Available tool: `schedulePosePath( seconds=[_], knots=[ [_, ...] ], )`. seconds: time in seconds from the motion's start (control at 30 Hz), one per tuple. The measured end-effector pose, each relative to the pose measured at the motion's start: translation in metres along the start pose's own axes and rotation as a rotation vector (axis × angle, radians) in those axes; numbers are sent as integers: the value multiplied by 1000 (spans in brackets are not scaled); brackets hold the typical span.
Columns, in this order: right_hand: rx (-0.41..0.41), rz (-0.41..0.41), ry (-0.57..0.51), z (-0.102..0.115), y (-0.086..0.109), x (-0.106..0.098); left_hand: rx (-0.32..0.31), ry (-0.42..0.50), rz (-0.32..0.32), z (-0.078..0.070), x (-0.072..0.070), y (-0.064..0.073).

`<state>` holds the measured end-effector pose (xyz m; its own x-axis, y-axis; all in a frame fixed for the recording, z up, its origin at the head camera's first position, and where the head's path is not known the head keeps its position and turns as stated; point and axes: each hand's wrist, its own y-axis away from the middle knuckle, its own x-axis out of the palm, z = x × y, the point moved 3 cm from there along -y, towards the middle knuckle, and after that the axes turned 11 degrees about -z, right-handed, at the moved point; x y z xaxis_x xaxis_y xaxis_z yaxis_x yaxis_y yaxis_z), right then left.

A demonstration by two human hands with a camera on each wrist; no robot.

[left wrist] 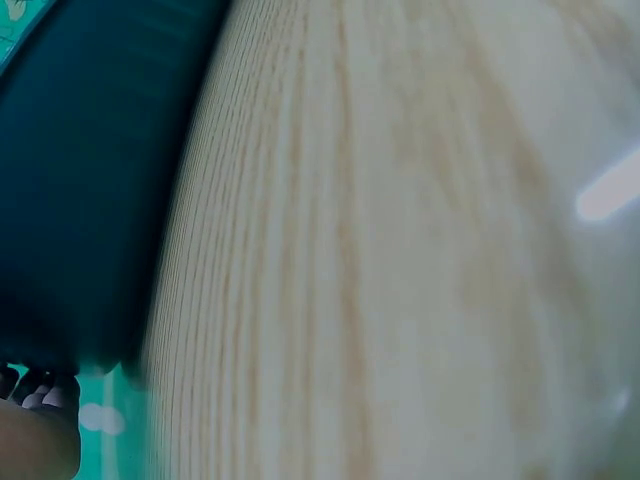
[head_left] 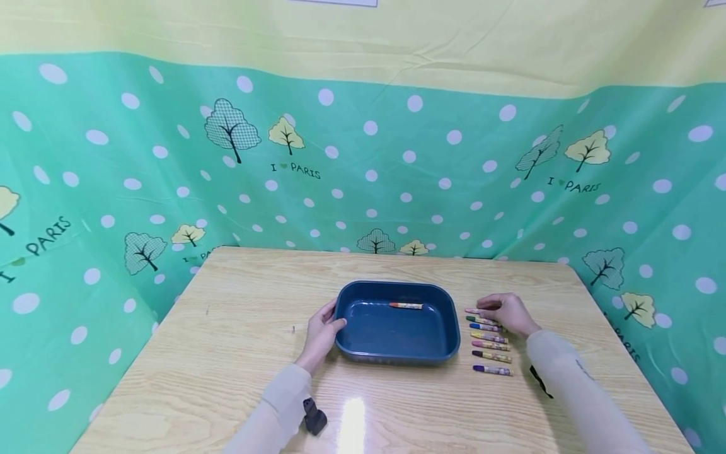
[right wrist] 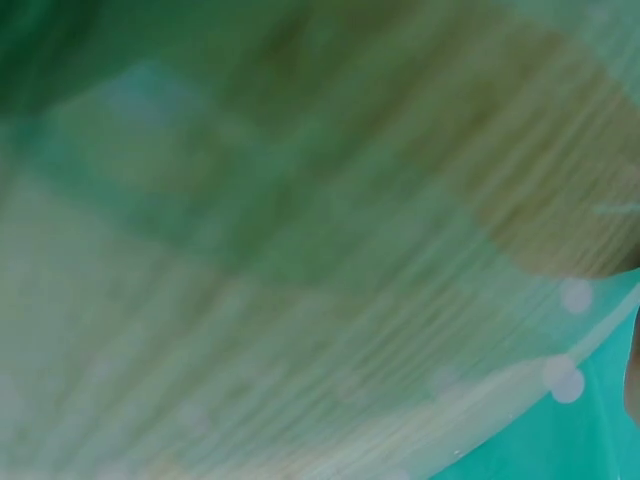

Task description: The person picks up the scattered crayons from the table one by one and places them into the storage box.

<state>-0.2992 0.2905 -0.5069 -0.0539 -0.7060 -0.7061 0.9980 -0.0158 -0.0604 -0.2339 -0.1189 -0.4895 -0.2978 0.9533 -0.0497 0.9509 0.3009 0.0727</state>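
A dark blue rectangular tray point(head_left: 397, 360) sits on the table, with an orange-tipped crayon point(head_left: 406, 306) lying inside near its far wall. My left hand point(head_left: 321, 332) grips the tray's left end, thumb over the rim; the left wrist view shows the tray's outer wall point(left wrist: 90, 190) and part of that hand point(left wrist: 40, 430). Right of the tray, several crayons lie in a column, among them a green one point(head_left: 475, 320), a yellow one point(head_left: 489, 337) and a purple one point(head_left: 493, 370). At the column's far end, my right hand point(head_left: 507, 312) pinches a pale pink crayon point(head_left: 471, 311), partly covered by the fingers.
The wooden table point(head_left: 227, 353) ends at a green dotted curtain point(head_left: 351, 189) behind and at both sides. A black wrist device point(head_left: 314, 416) is on the left sleeve. The right wrist view is blurred, mostly tabletop and curtain.
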Motion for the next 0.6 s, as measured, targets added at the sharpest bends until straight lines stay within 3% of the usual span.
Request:
schedulePosePath(
  seconds=[0.13,0.33,0.6],
  knots=[
    [-17,-7,12,-1,1,1,1,-21,-9,13,2,-7],
    [-46,-23,23,1,0,0,-8,-19,-22,14,2,-9],
    [22,-36,-23,4,2,-7,-15,-18,-31,14,3,-10]
  ],
)
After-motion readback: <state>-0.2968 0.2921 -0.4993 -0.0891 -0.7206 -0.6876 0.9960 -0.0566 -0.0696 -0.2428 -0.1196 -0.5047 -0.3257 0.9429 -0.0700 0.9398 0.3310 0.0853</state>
